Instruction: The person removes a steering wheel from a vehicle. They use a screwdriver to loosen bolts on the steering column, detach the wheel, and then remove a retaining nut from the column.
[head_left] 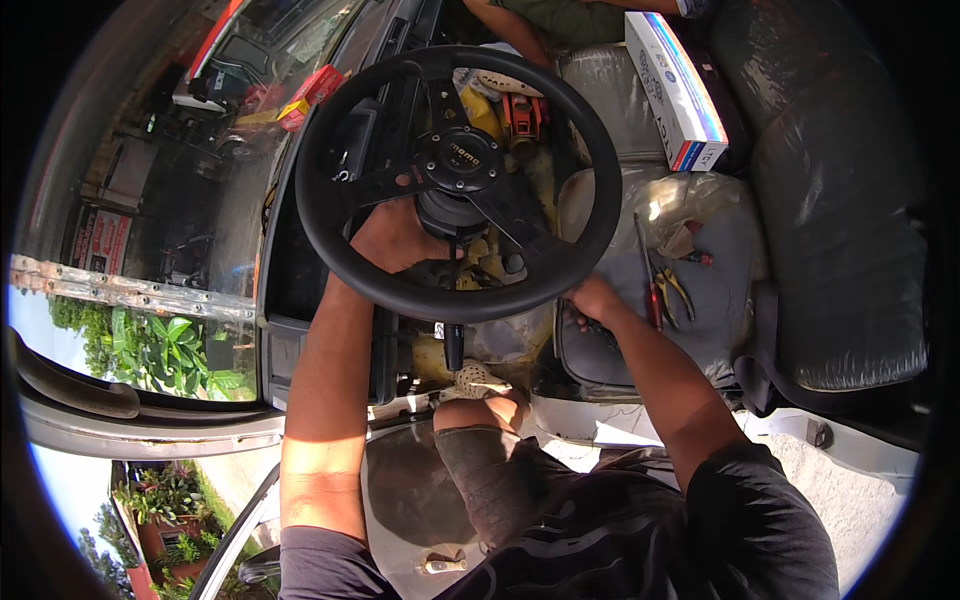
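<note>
A black three-spoke steering wheel (462, 160) fills the middle of the view. Behind its lower left part, my left hand (400, 238) reaches to the steering column (448, 215); one finger lies beside a dark stalk, and the wheel hides the others. My right hand (594, 298) rests low at the front edge of the grey seat (712, 285), just beyond the wheel's rim. Its fingers curl down over something dark that I cannot make out. On the seat, right of that hand, lie a long screwdriver (655, 300) and yellow-handled pliers (680, 292).
A long white box (675, 90) with coloured stripes lies on the far seat. Another person's arm (515, 30) is at the top. An orange tool (523, 115) sits in the footwell beyond the wheel. A red and yellow box (312, 98) is near the windshield.
</note>
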